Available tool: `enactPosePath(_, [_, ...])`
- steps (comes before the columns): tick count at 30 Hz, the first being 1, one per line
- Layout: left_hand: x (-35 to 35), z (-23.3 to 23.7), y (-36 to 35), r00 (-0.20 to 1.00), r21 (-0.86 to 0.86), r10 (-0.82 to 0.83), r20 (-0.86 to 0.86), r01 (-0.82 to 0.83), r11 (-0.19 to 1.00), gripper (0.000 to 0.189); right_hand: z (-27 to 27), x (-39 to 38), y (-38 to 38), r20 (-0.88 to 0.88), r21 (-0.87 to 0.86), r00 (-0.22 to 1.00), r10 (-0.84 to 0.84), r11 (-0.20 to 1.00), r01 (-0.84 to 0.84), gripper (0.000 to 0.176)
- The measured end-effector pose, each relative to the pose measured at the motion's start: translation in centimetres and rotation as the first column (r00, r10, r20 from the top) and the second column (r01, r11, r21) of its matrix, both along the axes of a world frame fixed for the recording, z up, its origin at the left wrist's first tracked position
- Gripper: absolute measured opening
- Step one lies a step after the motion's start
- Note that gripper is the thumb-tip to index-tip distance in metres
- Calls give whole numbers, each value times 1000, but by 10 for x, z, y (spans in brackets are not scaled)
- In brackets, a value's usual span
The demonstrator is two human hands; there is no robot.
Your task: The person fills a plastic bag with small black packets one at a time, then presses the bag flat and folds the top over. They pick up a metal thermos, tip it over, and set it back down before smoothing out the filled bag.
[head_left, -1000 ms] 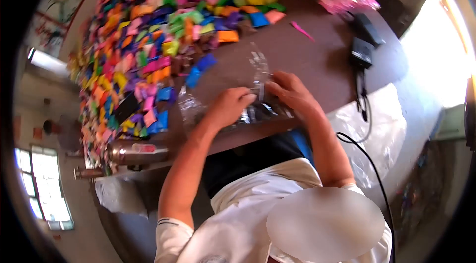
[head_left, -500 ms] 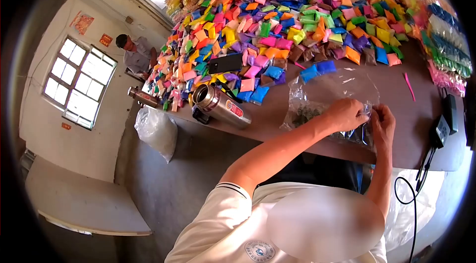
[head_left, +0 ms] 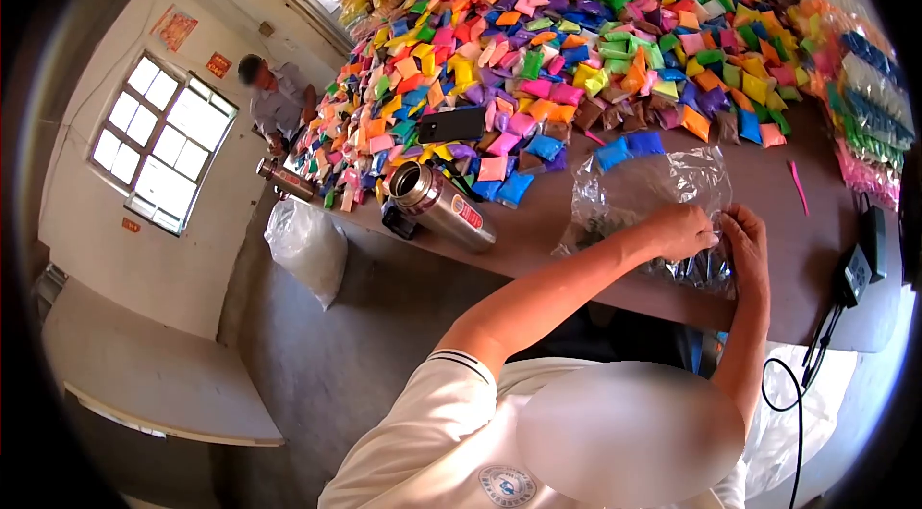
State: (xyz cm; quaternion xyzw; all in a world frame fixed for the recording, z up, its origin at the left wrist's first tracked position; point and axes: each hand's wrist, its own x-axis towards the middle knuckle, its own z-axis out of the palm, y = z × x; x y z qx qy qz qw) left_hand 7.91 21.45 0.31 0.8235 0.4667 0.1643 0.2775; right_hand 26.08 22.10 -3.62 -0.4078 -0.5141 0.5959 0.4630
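One clear plastic bag (head_left: 653, 184) is the work: it lies on the tabletop (head_left: 528, 242), right in front of you. Your left hand (head_left: 684, 230) is curled in, pinching film near the bag's right end; your right hand (head_left: 748, 242) meets it there, fingers narrow. Can't tell if the right one grips too.

Step in hand, my read: working the bag's edge with both hands. Next move probably calls for a firm fingertip hold on the film, left steadying while right works.

Counts, relative to the bag:
- dark items (head_left: 597, 227), seemingly inside: partly hidden, no count
- 2 blue packets (head_left: 612, 155), just beyond it
- packet pile (head_left: 538, 58), farther beyond: too many to count
- 1 black phone (head_left: 451, 126), beyond and left
- 2 steel flasks (head_left: 442, 206), left; nearer one uncapped
- 1 long pink strip (head_left: 799, 187), right
- 2 black adapters (head_left: 853, 276), farther right
- 1 other person (head_left: 276, 96), far left
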Motion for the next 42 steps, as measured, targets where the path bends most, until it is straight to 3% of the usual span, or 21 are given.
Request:
enactPosePath(5, [3,11,1,996,-110,-44,-78,36,993,41,-9,1,4,-27,6,999,-19,1000,19,10])
enactPosePath(8, [6,16,-6,999,-103,30,-38,-34,994,46,-16,1,8,-160,0,982,-96,995,97,11])
enactPosePath(11, [4,10,-4,999,-80,54,-3,-54,995,48,-17,1,10,-147,9,981,-124,992,126,13])
enactPosePath(16, [4,4,0,996,-88,83,-39,-86,992,46,-16,-5,7,-25,201,986,-167,965,168,20])
enactPosePath(20, [3,0,6,998,-134,63,-13,-64,989,45,-19,-5,8,-19,231,983,-180,956,179,18])
enactPosePath(25, [5,0,8,1000,-124,27,-8,-28,992,45,-14,-5,7,113,284,958,-264,932,224,17])
enactPosePath(32, [9,1,7,998,-51,4,-59,-7,999,43,-24,-3,14,106,318,954,-282,918,236,17])
enactPosePath(40, [9,-10,5,992,-45,76,103,-71,996,43,-29,0,17,43,288,969,-245,931,223,18])
enactPosePath(42, [10,-9,5,995,-62,72,76,-67,996,43,-23,-2,13,62,263,967,-249,938,225,18])
